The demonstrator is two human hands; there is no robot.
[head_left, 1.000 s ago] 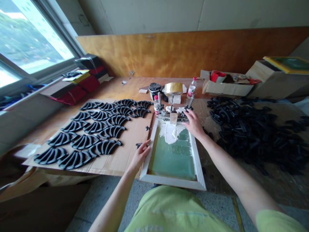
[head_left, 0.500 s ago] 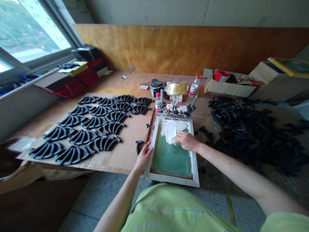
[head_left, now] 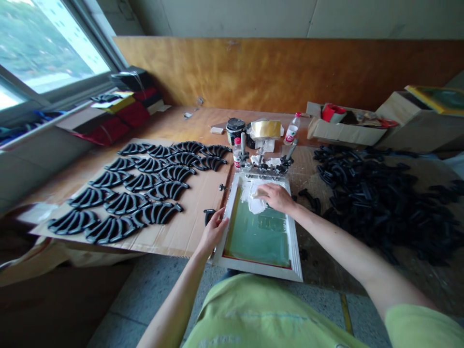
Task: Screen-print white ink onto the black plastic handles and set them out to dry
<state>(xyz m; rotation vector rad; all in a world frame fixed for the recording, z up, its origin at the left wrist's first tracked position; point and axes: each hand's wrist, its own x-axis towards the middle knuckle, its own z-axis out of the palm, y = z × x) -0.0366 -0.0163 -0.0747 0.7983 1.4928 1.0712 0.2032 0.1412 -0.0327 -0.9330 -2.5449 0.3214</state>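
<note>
A screen-printing frame (head_left: 294,251) with a green mesh is tilted towards me, hinged at its far end to a metal clamp (head_left: 266,170). White ink (head_left: 256,205) is smeared over the far part of the mesh. My right hand (head_left: 276,197) is closed on a small pale scraper (head_left: 258,193), held at the ink; its lower edge is hard to make out. At the left rail, my left hand (head_left: 215,228) grips the frame's edge, thumb on the rail and some fingers hidden. Just beyond those fingers lies a black curved handle (head_left: 208,215), partly covered.
Rows of black curved handles (head_left: 143,183) lie on cardboard (head_left: 177,237) at left. A heap of black parts (head_left: 384,203) covers the right side. Behind the clamp stand an ink tub (head_left: 235,129), a tape roll (head_left: 266,129) and two bottles (head_left: 292,130). An open carton (head_left: 337,130) sits farther right.
My right hand has moved away from me over the mesh with the scraper, towards the clamp. More of the green mesh shows below it. My left hand stays at the left rail.
</note>
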